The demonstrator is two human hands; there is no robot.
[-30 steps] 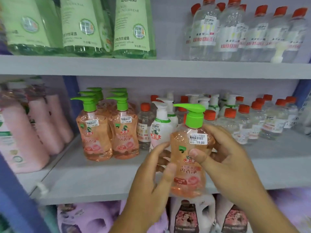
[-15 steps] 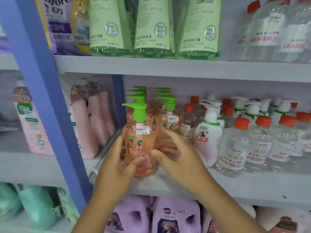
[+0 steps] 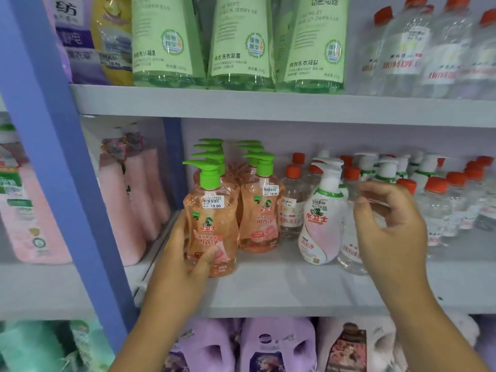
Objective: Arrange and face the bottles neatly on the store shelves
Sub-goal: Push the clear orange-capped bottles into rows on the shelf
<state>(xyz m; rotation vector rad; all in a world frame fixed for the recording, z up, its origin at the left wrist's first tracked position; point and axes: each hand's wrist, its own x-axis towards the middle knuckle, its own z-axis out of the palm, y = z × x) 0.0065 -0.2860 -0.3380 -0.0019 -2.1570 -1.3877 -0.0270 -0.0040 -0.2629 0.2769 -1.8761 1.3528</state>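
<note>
An orange pump bottle [image 3: 212, 221] with a green pump stands at the front left of the middle shelf [image 3: 281, 288], label forward. My left hand [image 3: 185, 261] grips its lower part, thumb across the front. Beside it stands a second orange bottle [image 3: 259, 210], with more behind both. My right hand [image 3: 389, 224] hovers, fingers loosely curled and holding nothing, in front of the clear red-capped bottles [image 3: 434, 208], just right of a white pump bottle [image 3: 323, 218].
A blue upright post [image 3: 53, 157] borders the bay on the left, with pink bottles [image 3: 128, 200] beyond it. Green bottles [image 3: 236, 41] and clear bottles fill the shelf above. Purple jugs [image 3: 276, 345] sit below. Bare shelf lies between the orange and white bottles.
The orange bottle went from mid-air to the front left of the shelf. My right hand let go of it and moved right toward the clear bottles. My view shifted left.
</note>
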